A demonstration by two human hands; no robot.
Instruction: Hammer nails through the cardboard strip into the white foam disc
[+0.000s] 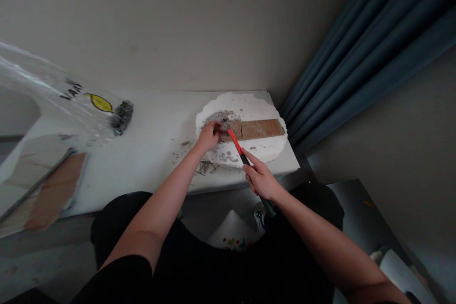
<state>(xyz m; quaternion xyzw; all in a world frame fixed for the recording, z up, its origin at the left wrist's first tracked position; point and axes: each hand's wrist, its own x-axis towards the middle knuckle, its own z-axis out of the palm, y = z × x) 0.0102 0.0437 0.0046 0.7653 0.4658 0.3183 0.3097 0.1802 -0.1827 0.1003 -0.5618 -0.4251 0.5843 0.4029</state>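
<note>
My right hand (pixel 259 176) is wrapped round the dark grip of a hammer (pixel 235 141) with a red shaft. Its far end lies over the left part of a brown wooden board (pixel 261 129) and blends into grey bits there. Beside that end, my left hand (pixel 209 136) has its fingers bent and drawn together, low over the board; what they hold, if anything, is too small to make out. Grey crumbly fragments (pixel 224 116) lie around the left fingertips. Under the board is a round white mat (pixel 245 104) with a ragged edge.
A clear plastic bag (pixel 81 99) with dark pieces at its bottom lies on the white table (pixel 149 128) at left. Another brown board (pixel 55 194) and a long thin bar (pixel 39 183) rest near the front left. Blue curtains (pixel 359 42) hang at right.
</note>
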